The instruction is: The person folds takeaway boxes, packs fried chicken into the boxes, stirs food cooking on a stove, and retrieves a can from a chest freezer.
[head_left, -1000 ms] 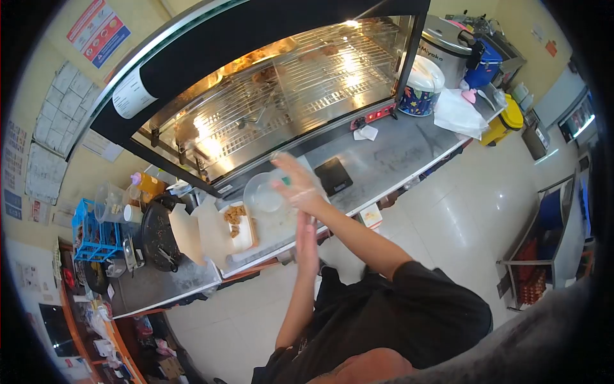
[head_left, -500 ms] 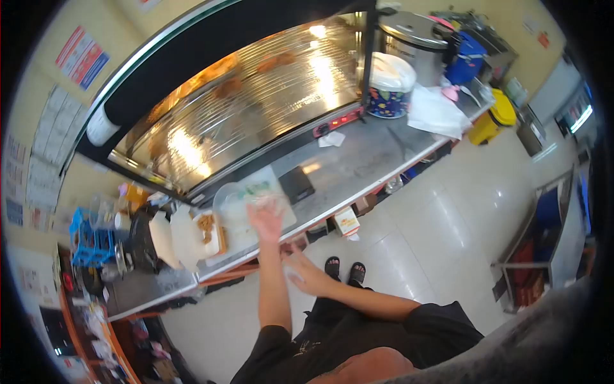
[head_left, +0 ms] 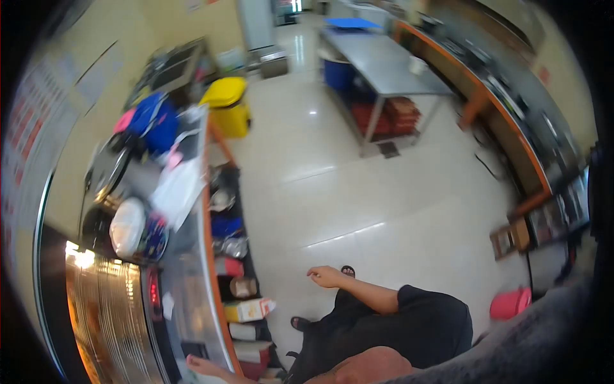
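My left hand is low in the view, over the steel counter near its front edge. It is beside a dark flat square device; whether it touches the device I cannot tell. Its fingers look stretched out, though blurred, and nothing shows in them. My right hand hangs in front of my body above the tiled floor. Its fingers are loosely bent and apart, holding nothing I can see. A white paper scrap lies on the counter by the lit display cabinet.
Along the counter stand a patterned tub and a large steel pot. A yellow bin is past its far end. Boxes fill the shelf below. Ahead stands a steel table; a pink bucket is at right.
My view has swung right, from the cabinet toward the room. My left hand has left the board with the clear plastic, and my right hand has moved away from beside my left forearm.
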Demonstrator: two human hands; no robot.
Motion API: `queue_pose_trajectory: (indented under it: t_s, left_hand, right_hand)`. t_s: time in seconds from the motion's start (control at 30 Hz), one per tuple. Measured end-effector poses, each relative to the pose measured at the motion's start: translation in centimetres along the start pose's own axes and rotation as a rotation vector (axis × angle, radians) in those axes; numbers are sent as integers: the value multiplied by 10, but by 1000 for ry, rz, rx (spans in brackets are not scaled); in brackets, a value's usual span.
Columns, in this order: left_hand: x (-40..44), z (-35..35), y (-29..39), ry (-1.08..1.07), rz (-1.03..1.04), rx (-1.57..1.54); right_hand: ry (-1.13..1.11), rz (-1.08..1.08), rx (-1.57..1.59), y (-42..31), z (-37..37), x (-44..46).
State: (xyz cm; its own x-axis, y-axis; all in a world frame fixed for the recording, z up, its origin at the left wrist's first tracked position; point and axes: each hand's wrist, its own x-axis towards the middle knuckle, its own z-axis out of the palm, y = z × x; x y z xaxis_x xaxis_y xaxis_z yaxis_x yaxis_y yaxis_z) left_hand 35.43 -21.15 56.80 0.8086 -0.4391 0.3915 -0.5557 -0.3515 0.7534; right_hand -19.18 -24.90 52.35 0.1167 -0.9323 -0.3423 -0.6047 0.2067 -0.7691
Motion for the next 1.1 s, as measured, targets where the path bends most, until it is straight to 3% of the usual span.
queue_pose_trajectory:
  t_s: [0.07,0.13,0.2,0.33,0.5,0.57,0.63,0.73,0.77,0.83,0.87,0.9,0.97,1.0,1.03,1.07,1.1]
  left_hand:
    - [-56,101,54,-295,138,-205]
    - [-120,191,111,-865,100,-349]
    - [-216,233,241,-1348,-209,-412]
    - [-380,321,343,-2014,-78,-230]
    - [-494,381,344,-2148,-254,225]
    - [-518,407,325,-2109,-348,647]
    - [-519,447,274,-2211,-509,726]
    - [-547,480,320,-1994,-298,1126]
    - [-573,501,341,-1888,-262,1184]
    - [-603,537,396,-1962,-191,916]
    - [-651,566,441,-2021,-150,741]
    - [-690,579,478,-2062,-130,576]
    - [-766,607,568,-2149,4,532]
    - [-806,620,611,-2185,78,503]
    - [-842,630,651,-2213,158,479]
    - [-877,634,691,-2267,200,425]
    - [-911,640,729,-2318,244,370]
  right_hand:
    - [55,-37,93,28,-10,3]
    - [-44,-81,169,42,-47,-9]
    - [-145,-171,149,86,-88,-20]
    - [-30,10,184,180,-200,-77]
    - [636,414,230,280,-354,-159]
    - [928,481,306,312,-400,-185]
    - [1115,497,524,348,-427,-198]
    - [1243,638,903,411,-439,-200]
    - [1256,710,1046,433,-428,-199]
    - [1018,874,938,527,-344,-204]
    - [570,1020,512,591,-288,-217]
    - [712,976,565,569,-263,-235]
    - [981,847,654,518,-215,-273]
    - [628,601,773,553,-200,-294]
    - [-12,796,205,592,-191,-255]
    - [200,927,365,569,-178,-262]
    - [278,979,334,569,-183,-261]
